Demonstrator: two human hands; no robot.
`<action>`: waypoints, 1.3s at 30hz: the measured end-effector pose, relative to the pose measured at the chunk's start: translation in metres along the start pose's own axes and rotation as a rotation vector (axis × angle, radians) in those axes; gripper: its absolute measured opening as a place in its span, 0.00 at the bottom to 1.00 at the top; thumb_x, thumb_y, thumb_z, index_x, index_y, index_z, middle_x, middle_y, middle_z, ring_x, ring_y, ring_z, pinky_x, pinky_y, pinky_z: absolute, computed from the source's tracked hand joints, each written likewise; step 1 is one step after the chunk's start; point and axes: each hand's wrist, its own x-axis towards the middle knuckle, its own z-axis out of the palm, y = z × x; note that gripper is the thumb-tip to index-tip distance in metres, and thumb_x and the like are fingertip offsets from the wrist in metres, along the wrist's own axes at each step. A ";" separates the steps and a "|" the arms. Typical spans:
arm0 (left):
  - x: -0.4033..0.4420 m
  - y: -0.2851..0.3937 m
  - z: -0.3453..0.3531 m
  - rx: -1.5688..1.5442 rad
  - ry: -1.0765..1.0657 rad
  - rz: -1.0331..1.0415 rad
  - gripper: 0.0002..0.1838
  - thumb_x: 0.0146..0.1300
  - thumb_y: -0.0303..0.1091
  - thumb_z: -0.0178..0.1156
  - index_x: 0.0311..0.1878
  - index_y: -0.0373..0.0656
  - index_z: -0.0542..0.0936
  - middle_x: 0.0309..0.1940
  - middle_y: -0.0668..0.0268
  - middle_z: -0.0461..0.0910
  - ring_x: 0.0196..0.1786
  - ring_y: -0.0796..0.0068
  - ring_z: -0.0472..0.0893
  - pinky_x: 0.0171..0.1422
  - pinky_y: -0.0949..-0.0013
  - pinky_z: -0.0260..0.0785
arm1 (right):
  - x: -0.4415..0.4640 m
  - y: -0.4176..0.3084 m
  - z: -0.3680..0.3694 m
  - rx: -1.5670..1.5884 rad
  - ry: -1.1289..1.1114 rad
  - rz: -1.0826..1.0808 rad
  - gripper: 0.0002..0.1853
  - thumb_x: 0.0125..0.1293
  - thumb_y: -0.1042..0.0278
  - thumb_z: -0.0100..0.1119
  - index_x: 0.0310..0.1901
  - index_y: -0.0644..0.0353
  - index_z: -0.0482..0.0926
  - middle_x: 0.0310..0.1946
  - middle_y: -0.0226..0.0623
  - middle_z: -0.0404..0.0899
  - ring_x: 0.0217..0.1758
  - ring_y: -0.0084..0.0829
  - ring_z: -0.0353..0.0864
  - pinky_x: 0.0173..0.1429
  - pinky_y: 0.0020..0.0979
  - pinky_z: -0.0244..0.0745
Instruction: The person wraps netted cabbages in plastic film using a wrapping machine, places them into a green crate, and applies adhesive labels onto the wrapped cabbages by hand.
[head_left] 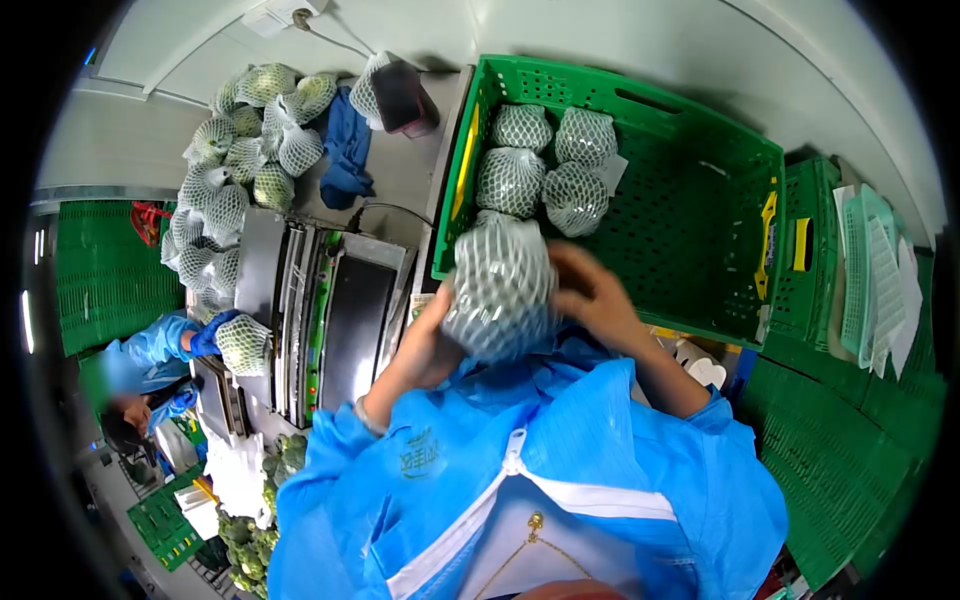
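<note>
A round item in white foam netting and clear film [502, 290] is between my two hands, in front of my chest. My left hand [428, 345] has its fingers curved against the item's left side. On the item's right side, my right hand [592, 290] rests with bent fingers. Just beyond is a green crate [690, 200], where several netted, wrapped items [512, 182] sit in its left part. A white label [615, 175] shows beside one of them.
To the left stands a wrapping machine [355, 320]. Behind it lie many netted vegetables [225, 210] and a blue cloth [346, 150]. A co-worker [150, 370] in blue gloves holds a netted item at far left. More green crates [808, 250] stand at right.
</note>
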 end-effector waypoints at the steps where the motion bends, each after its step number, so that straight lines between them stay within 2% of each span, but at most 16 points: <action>1: 0.021 0.003 0.015 -0.003 0.019 0.032 0.38 0.74 0.60 0.46 0.79 0.51 0.51 0.77 0.60 0.56 0.78 0.58 0.57 0.78 0.51 0.52 | 0.003 -0.014 -0.009 0.056 0.149 0.025 0.42 0.58 0.59 0.73 0.71 0.60 0.62 0.63 0.44 0.73 0.65 0.37 0.74 0.69 0.36 0.69; 3: 0.062 -0.002 0.047 0.139 0.086 0.153 0.38 0.74 0.55 0.49 0.79 0.51 0.49 0.76 0.59 0.55 0.77 0.60 0.57 0.78 0.54 0.52 | 0.011 -0.022 -0.028 -0.142 0.210 -0.150 0.52 0.51 0.58 0.77 0.74 0.58 0.55 0.65 0.46 0.69 0.67 0.40 0.71 0.71 0.39 0.66; 6: 0.110 -0.005 0.039 0.659 -0.186 0.211 0.37 0.76 0.52 0.47 0.80 0.49 0.46 0.75 0.56 0.55 0.73 0.60 0.62 0.75 0.57 0.56 | 0.026 -0.010 -0.065 -0.282 0.228 -0.157 0.59 0.44 0.56 0.81 0.75 0.59 0.52 0.68 0.48 0.64 0.71 0.41 0.66 0.74 0.39 0.61; 7: 0.125 0.005 0.029 0.657 -0.222 0.130 0.34 0.76 0.48 0.51 0.78 0.47 0.54 0.72 0.58 0.62 0.72 0.62 0.64 0.73 0.60 0.59 | 0.030 -0.002 -0.094 -0.192 0.152 -0.091 0.61 0.41 0.56 0.82 0.75 0.59 0.51 0.69 0.48 0.62 0.72 0.42 0.64 0.75 0.40 0.59; 9: 0.147 0.022 0.001 1.099 -0.051 0.258 0.30 0.72 0.42 0.58 0.73 0.43 0.64 0.68 0.57 0.70 0.70 0.61 0.69 0.71 0.60 0.63 | 0.036 0.028 -0.124 -0.337 -0.016 -0.025 0.60 0.41 0.58 0.81 0.74 0.60 0.52 0.69 0.48 0.61 0.72 0.42 0.64 0.75 0.39 0.59; 10: 0.158 0.015 -0.018 1.368 0.104 0.566 0.27 0.64 0.37 0.65 0.66 0.44 0.74 0.64 0.55 0.74 0.66 0.46 0.72 0.68 0.55 0.67 | 0.039 0.049 -0.130 -0.413 -0.111 -0.018 0.60 0.40 0.58 0.81 0.74 0.59 0.53 0.69 0.48 0.61 0.72 0.42 0.65 0.75 0.39 0.60; 14: 0.171 0.001 -0.052 2.080 -0.061 0.511 0.31 0.54 0.32 0.69 0.64 0.54 0.76 0.60 0.57 0.76 0.63 0.50 0.73 0.66 0.55 0.69 | 0.059 0.094 -0.111 -0.562 -0.267 -0.009 0.58 0.40 0.53 0.80 0.72 0.57 0.56 0.68 0.48 0.61 0.71 0.47 0.65 0.73 0.41 0.61; 17: 0.182 -0.004 -0.064 2.108 -0.085 0.341 0.29 0.53 0.32 0.69 0.62 0.54 0.77 0.61 0.58 0.75 0.63 0.51 0.73 0.65 0.55 0.70 | 0.064 0.102 -0.093 -0.937 -0.272 0.002 0.59 0.38 0.52 0.82 0.71 0.57 0.56 0.68 0.52 0.60 0.68 0.53 0.66 0.67 0.45 0.69; 18: 0.183 -0.004 -0.063 2.092 -0.069 0.315 0.27 0.52 0.31 0.69 0.59 0.53 0.78 0.61 0.59 0.75 0.62 0.51 0.73 0.65 0.55 0.70 | 0.064 0.125 -0.097 -1.018 -0.250 -0.184 0.60 0.36 0.52 0.83 0.70 0.57 0.55 0.68 0.55 0.59 0.65 0.56 0.68 0.60 0.48 0.74; 21: 0.183 -0.005 -0.063 2.116 -0.068 0.356 0.28 0.52 0.31 0.69 0.59 0.53 0.78 0.60 0.60 0.75 0.61 0.51 0.73 0.65 0.55 0.71 | 0.062 0.143 -0.100 -1.272 -0.241 -0.302 0.58 0.37 0.52 0.82 0.69 0.57 0.57 0.68 0.54 0.59 0.64 0.54 0.70 0.59 0.47 0.76; 27: 0.183 -0.004 -0.055 2.152 -0.019 0.223 0.29 0.50 0.28 0.69 0.58 0.50 0.77 0.57 0.59 0.74 0.59 0.49 0.73 0.62 0.54 0.71 | 0.049 0.106 -0.087 -1.321 -0.223 -0.154 0.51 0.38 0.53 0.81 0.65 0.61 0.65 0.66 0.54 0.62 0.63 0.52 0.71 0.55 0.45 0.78; 31: 0.188 -0.005 -0.057 2.175 -0.040 0.244 0.29 0.49 0.28 0.70 0.58 0.53 0.77 0.54 0.56 0.74 0.58 0.46 0.72 0.61 0.53 0.72 | 0.062 0.176 -0.083 -1.609 -0.096 -0.380 0.46 0.41 0.55 0.80 0.60 0.60 0.65 0.61 0.53 0.64 0.57 0.50 0.74 0.45 0.42 0.82; 34: 0.191 0.000 -0.060 2.049 -0.098 0.226 0.30 0.51 0.29 0.70 0.60 0.49 0.75 0.58 0.52 0.72 0.61 0.43 0.70 0.64 0.50 0.69 | 0.057 0.108 -0.086 -1.398 -0.284 -0.250 0.37 0.50 0.53 0.74 0.57 0.64 0.68 0.58 0.54 0.68 0.55 0.51 0.75 0.46 0.44 0.80; 35: 0.193 0.003 -0.059 1.985 -0.030 0.358 0.30 0.51 0.30 0.70 0.61 0.48 0.75 0.59 0.51 0.72 0.62 0.42 0.69 0.65 0.50 0.68 | 0.058 0.094 -0.089 -1.322 -0.331 -0.209 0.36 0.52 0.52 0.73 0.56 0.64 0.69 0.57 0.54 0.70 0.55 0.51 0.75 0.48 0.45 0.80; 38: 0.194 0.018 -0.044 1.907 0.178 0.687 0.34 0.53 0.34 0.71 0.65 0.43 0.71 0.66 0.48 0.67 0.68 0.39 0.64 0.71 0.49 0.61 | 0.085 0.064 -0.133 -0.853 -0.102 -0.112 0.33 0.56 0.49 0.70 0.55 0.66 0.72 0.56 0.54 0.73 0.58 0.51 0.74 0.58 0.46 0.74; 39: 0.199 0.020 -0.043 1.948 0.237 0.686 0.35 0.53 0.35 0.72 0.66 0.44 0.71 0.66 0.48 0.66 0.69 0.40 0.64 0.72 0.48 0.60 | 0.095 0.058 -0.143 -0.823 0.275 -0.179 0.33 0.60 0.48 0.68 0.58 0.66 0.73 0.59 0.52 0.74 0.63 0.49 0.73 0.67 0.45 0.67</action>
